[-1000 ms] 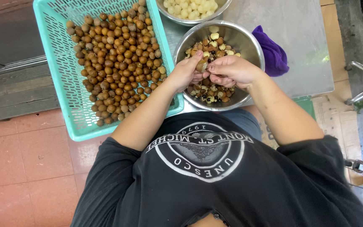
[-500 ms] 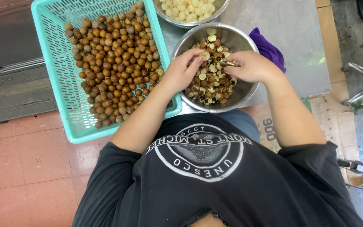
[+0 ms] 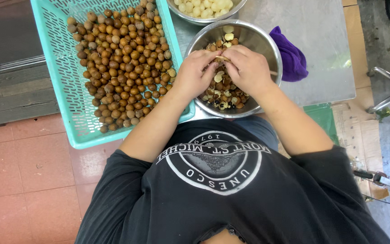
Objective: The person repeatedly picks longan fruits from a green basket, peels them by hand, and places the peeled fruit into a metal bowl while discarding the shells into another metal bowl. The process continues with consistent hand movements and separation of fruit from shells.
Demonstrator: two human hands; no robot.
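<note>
Fruit [image 3: 222,58], mostly hidden, sits pinched between left hand [image 3: 197,73] and right hand [image 3: 248,68], both curled shut over the steel bowl [image 3: 267,43]. Left of them lies a basket [image 3: 59,81]; beyond, another bowl [image 3: 190,17] is cut off.

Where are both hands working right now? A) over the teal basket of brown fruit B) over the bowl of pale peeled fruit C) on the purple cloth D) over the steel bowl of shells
D: the left hand and right hand meet over the steel bowl holding shells and scraps.
</note>
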